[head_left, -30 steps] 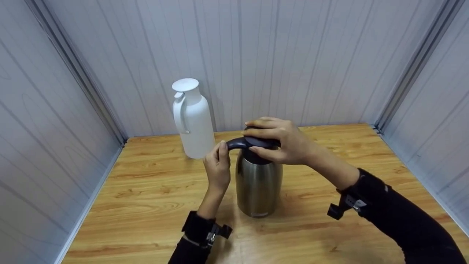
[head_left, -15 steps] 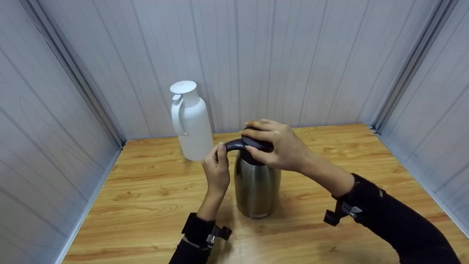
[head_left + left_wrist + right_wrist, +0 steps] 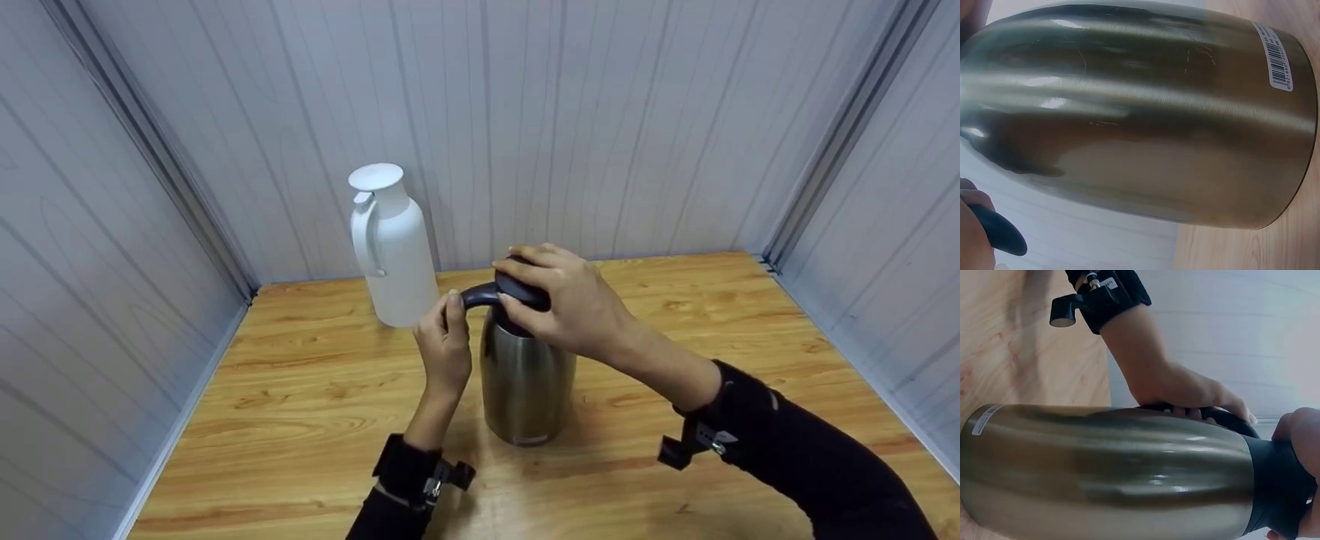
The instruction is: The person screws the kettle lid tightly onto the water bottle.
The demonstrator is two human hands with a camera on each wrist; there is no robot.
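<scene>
Two hands work on one brushed stainless-steel vacuum jug (image 3: 526, 382) that stands upright near the middle of the light wooden tabletop (image 3: 300, 405). The left hand (image 3: 444, 349) wraps its fingers round the jug's dark curved handle (image 3: 480, 295) on the jug's left side, thumb laid along the top of it. The right hand (image 3: 571, 304) sits on the jug's dark round lid (image 3: 520, 288), fingers curled over the rim and gripping it from above. The head view alone shows the whole scene; the left wrist view fills almost entirely with the jug's steel wall and adds a white barcode sticker (image 3: 1275, 55) close to the base, plus the tip of the handle by a fingertip at the lower left edge. The right wrist view shows the jug's black collar below the lid, the left hand's fingers folded under the handle, and a black wrist strap (image 3: 1107, 295) on the left forearm. To the far left, well apart from the steel jug, a white matte plastic flask with a flat cap and loop handle (image 3: 391, 247) stands upright against the grey panelled back wall (image 3: 600, 112). The right hand covers most of the lid in the head view.
</scene>
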